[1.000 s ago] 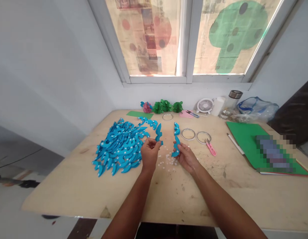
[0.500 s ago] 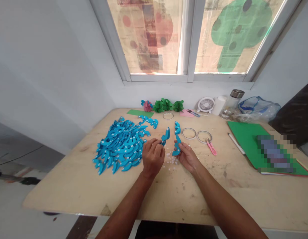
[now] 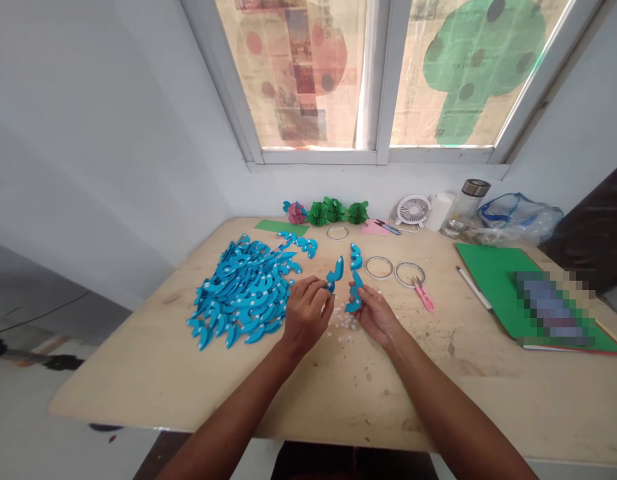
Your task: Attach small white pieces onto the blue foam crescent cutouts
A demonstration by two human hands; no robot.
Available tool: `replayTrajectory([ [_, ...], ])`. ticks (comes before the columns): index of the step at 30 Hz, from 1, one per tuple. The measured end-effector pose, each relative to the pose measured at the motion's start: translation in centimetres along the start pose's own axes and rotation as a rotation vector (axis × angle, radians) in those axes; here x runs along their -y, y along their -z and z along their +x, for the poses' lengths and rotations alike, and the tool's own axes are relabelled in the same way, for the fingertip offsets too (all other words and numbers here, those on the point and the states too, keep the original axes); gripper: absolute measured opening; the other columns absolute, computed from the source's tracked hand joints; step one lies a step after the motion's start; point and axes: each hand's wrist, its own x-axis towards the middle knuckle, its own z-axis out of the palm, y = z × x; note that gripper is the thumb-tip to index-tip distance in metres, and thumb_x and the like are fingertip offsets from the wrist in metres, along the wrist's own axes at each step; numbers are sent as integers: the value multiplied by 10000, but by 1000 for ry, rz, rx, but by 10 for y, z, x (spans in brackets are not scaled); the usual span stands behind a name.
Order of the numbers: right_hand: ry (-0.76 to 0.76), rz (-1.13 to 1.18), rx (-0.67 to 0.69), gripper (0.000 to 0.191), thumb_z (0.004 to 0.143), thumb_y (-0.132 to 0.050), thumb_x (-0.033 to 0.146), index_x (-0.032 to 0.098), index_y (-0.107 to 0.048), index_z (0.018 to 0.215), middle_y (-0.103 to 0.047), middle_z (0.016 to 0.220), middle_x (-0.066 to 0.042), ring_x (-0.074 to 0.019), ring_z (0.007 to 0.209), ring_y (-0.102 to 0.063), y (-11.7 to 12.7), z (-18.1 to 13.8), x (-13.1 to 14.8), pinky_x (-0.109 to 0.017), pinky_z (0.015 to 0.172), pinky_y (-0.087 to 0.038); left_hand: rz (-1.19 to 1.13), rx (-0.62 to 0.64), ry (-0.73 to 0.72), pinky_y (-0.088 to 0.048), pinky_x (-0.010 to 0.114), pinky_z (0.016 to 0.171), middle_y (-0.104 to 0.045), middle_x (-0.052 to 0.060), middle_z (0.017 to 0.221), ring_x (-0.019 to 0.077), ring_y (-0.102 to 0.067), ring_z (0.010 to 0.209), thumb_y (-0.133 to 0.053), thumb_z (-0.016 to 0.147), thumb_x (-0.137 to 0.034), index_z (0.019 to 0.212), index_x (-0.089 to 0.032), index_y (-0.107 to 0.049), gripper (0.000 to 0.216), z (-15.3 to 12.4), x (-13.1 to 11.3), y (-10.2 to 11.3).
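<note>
My left hand [image 3: 304, 312] pinches one curved blue foam piece [image 3: 334, 272] above the wooden table [image 3: 338, 393]. My right hand [image 3: 377, 316] grips another blue piece [image 3: 355, 293] a few centimetres to the right of it; that piece continues upward into a short chain [image 3: 355, 256]. The two held pieces sit close together without touching. Small white scraps [image 3: 344, 323] lie on the table between and under my hands. A large heap of the same blue pieces [image 3: 243, 293] lies just left of my left hand.
Tape rings [image 3: 378, 268] and pink snips [image 3: 423, 295] lie behind my right hand. A green folder [image 3: 493, 280] with a pen [image 3: 471, 289] is at right. Paper flowers [image 3: 333, 212], a small fan [image 3: 412, 210], bottles and a plastic bag line the wall below the window.
My left hand has carried its blue piece to the right, close to the piece in my right hand. My right hand has barely moved.
</note>
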Motion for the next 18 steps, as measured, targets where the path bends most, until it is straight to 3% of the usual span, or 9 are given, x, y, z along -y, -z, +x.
replayTrajectory([
  [11, 12, -1, 1, 338, 646, -743, 305, 170, -646, 940, -633, 668, -7, -103, 598, -577, -2, -1, 0, -218, 561, -454, -526, 81, 511, -455, 290, 743, -637, 31, 784, 167, -604, 801, -531, 769, -262, 696, -193, -521, 101, -4, -24, -8],
  [18, 14, -1, 11, 318, 649, -739, 307, 172, -649, 922, -634, 658, -1, -96, 579, -569, -4, -2, 0, -225, 571, -451, -534, 99, 569, -442, 274, 727, -626, 28, 767, 164, -592, 780, -519, 774, -264, 709, -188, -531, 101, -8, -34, -8],
])
